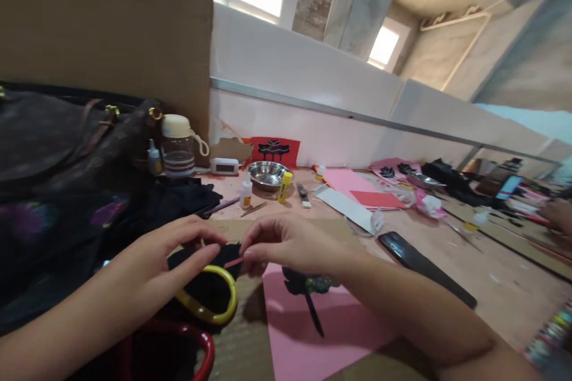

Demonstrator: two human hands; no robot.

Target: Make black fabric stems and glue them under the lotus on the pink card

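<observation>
My right hand [286,244] pinches one end of a small pink strip [232,263] between thumb and fingertips. Facing it, my left hand [179,253] has its thumb and fingers drawn together; whatever they hold is too small to make out. Black material [229,255] lies below and between both hands. Just under the left thumb is a yellow loop handle [233,300], and nearer to me a red loop handle [208,348], like scissor grips. A pink sheet [330,342] under my right forearm carries a black cut-out [313,306] with a shiny multicoloured patch, partly covered by the wrist.
Cardboard [243,333] covers the work spot. Behind stand a metal bowl [268,174], a yellow glue stick [285,187] and a small white bottle [245,191]. A phone [424,268] lies at right, a dark bag [67,143] at left. Another person's hand [556,214] shows far right.
</observation>
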